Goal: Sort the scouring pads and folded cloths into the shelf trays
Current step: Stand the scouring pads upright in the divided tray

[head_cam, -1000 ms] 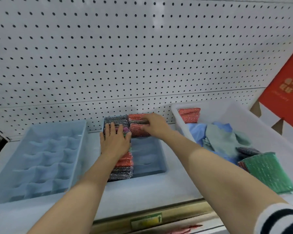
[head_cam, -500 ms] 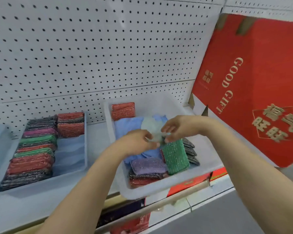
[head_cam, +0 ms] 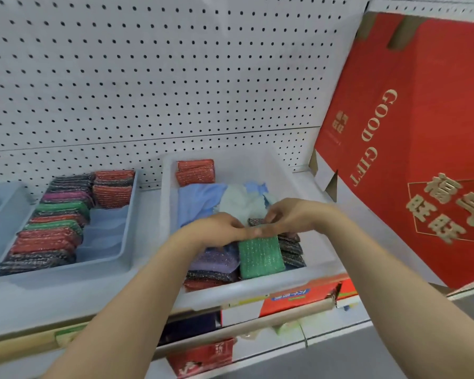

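Observation:
A white bin point(head_cam: 257, 292) holds loose scouring pads and cloths. In it a green scouring pad point(head_cam: 260, 257) lies near the front, with a purple pad point(head_cam: 216, 259) to its left and dark pads point(head_cam: 292, 248) to its right. Blue cloth point(head_cam: 197, 202) and pale green cloth point(head_cam: 238, 202) lie behind, and red pads point(head_cam: 196, 172) sit at the back. My left hand point(head_cam: 216, 231) pinches the green pad's top edge. My right hand point(head_cam: 293, 217) meets it, fingertips closed on a small dark pad point(head_cam: 256, 221). The blue tray point(head_cam: 129, 214) to the left holds a row of sorted pads point(head_cam: 58, 228).
A tall red carton point(head_cam: 408, 132) leans right beside the bin. Another light blue tray point(head_cam: 0, 206) shows at the far left edge. White pegboard point(head_cam: 175, 77) backs the shelf. Boxes point(head_cam: 298, 296) sit on the lower shelf under the bin.
My view swung right from the blue tray to the white bin. Both hands left the tray, lifted the pale green cloth, dropped it back, and now sit lower at the green pad.

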`<state>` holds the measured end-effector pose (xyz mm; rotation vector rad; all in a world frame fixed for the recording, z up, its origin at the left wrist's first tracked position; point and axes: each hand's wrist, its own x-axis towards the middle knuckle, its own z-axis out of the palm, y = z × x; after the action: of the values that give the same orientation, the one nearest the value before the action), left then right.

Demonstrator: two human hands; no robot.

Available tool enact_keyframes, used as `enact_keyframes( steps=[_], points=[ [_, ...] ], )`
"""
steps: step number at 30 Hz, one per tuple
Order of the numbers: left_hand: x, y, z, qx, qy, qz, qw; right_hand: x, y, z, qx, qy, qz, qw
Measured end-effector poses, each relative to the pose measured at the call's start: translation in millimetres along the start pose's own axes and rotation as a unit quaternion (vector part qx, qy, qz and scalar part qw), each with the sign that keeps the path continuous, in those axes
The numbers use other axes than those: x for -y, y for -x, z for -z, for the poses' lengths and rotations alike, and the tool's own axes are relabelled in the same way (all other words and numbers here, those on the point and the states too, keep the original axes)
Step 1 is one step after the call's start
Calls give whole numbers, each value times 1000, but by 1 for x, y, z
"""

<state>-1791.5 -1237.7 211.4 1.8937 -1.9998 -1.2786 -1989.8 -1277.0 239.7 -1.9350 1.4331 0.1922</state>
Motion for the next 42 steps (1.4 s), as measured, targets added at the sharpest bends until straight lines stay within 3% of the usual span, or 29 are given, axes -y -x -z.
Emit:
enact_keyframes(
  steps=[2,4,7,9,11,20,24,27,30,32,35,36,39,42],
  points=[
    [-5,-2,-7,0,29,-9,1000,-5,-2,1,-25,1,4,1000],
    [-3,-3,-4,-44,142,15,989,-8,0,2,-63,-13,-5,998],
    [14,-6,15,-162,387,69,905,-9,4,3,-54,25,1,998],
    [27,-8,25,-260,461,79,845,-6,6,0,17,56,6,998],
    [31,-8,27,-303,494,70,812,-1,4,-8,72,85,-2,994],
    [23,0,22,-305,544,21,782,0,5,-5,95,143,-14,985],
    [21,1,20,-301,538,17,788,-3,-1,-18,18,176,-16,984],
    [21,2,21,-306,535,10,788,-5,-3,-9,-112,110,-9,988],
    [18,4,23,-327,534,2,780,-7,2,15,-253,44,18,966],
    [17,3,24,-350,533,4,771,-6,4,31,-319,-68,35,945],
    [16,1,26,-358,528,20,770,8,9,43,-272,-373,92,882],
    [16,1,26,-347,532,28,772,14,9,42,-239,-418,106,870],
    [12,9,26,-272,555,-2,786,32,0,28,-180,-441,114,872],
    [15,20,29,-181,598,-78,777,53,-16,15,-194,-444,82,871]
  ],
)
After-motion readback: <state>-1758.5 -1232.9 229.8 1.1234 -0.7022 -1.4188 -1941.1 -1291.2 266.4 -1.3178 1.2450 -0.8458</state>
